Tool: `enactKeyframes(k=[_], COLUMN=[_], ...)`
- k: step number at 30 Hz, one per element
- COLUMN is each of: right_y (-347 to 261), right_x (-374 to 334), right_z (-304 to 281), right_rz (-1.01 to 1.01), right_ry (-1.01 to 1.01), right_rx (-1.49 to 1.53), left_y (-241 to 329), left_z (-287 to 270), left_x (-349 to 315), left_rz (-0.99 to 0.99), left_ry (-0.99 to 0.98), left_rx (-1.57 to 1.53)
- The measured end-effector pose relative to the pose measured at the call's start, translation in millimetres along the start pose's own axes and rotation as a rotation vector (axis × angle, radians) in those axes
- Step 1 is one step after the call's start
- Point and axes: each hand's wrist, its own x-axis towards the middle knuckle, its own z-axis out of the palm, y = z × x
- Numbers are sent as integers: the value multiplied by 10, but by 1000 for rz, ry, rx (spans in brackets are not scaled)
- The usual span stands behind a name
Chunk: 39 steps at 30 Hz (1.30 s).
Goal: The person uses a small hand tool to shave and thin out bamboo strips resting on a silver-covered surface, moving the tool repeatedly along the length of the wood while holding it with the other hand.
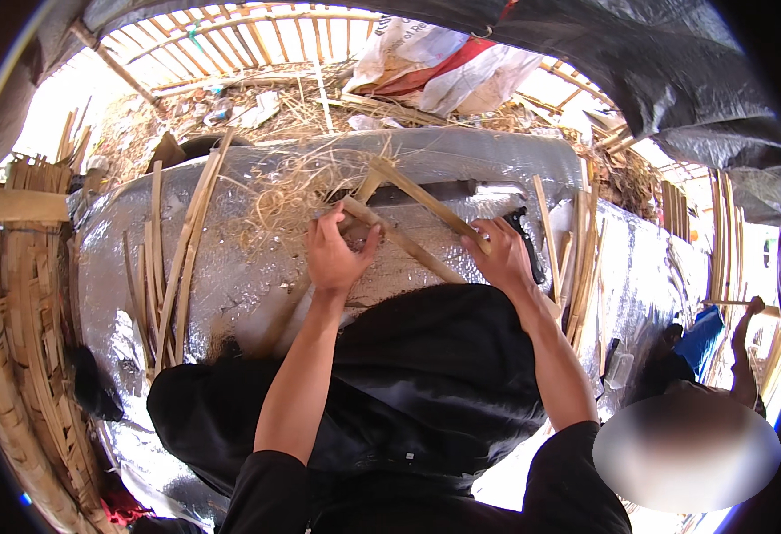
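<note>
Bamboo positioning seemed in hand: mid-scene, the half-curled left hand [337, 256] held the near long tan bamboo strip [417, 253], the right hand [504, 256] pinched the farther strip [430, 205]; next probably called for steadying both.

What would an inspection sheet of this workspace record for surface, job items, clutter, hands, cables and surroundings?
Surface: crinkled silvery sheet, reflecting light.
Job's things: upper bamboo strip and lower bamboo strip, both slanting down rightward.
Clutter: pale fibrous shavings; black handle beside the right hand.
Hands: left hand holds the lower strip's upper end; right holds the upper strip's lower end.
Cables: nothing seen.
Surroundings: slatted fence, black overhead sheeting, another person's arm.
</note>
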Motion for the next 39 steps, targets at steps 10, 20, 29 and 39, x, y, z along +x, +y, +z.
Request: enactKeyframes(k=[10,20,29,39], right_y=[925,470,3541,4861], right_x=[-236,87,-2388,-4076], right_z=[-196,-231,-1843,-1554], right_rz=[234,32,1198,1570], right_ry=[107,221,627,307], right_rx=[-85,-31,-698,67], left_y=[-19,-30,-21,52], left_z=[18,1,-102,-9], left_x=[-15,-14,1,2], left_rz=[42,-2,14,-22], left_ry=[48,-5,-54,-48], left_rx=[38,10,77,66])
